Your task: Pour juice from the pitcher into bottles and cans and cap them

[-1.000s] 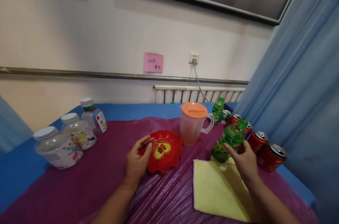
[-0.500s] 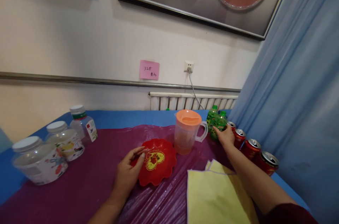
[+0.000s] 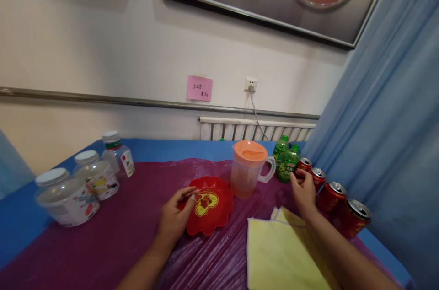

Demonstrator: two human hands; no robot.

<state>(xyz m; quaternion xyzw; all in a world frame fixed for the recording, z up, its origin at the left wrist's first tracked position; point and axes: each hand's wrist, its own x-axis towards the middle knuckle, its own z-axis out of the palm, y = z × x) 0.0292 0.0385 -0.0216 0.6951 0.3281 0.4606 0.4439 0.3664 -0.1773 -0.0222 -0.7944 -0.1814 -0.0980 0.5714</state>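
My left hand [image 3: 177,213] hovers at the left rim of a red scalloped plate [image 3: 220,210] with a yellow heart print. Its thumb and fingers are apart, holding nothing; whether they touch the rim I cannot tell. My right hand [image 3: 304,191] is half curled, fingers apart, in front of the nearer green plastic bottle [image 3: 287,165] and beside the red drink cans [image 3: 331,197]. No object shows in it. A second green bottle [image 3: 280,152] stands just behind. Left of the bottles is a clear pitcher [image 3: 243,176] with an orange lid and some liquid inside.
A folded yellow cloth [image 3: 277,251] lies at the front, partly under my right forearm. Several white-capped clear jars [image 3: 70,205] line the left side. Purple sheeting [image 3: 133,217] covers much of the blue table [image 3: 151,149]. A blue curtain [image 3: 387,134] hangs at the right.
My right hand has drawn back from the nearer green bottle toward me, and its fingers have loosened. The view has shifted slightly. My left hand stays by the plate.
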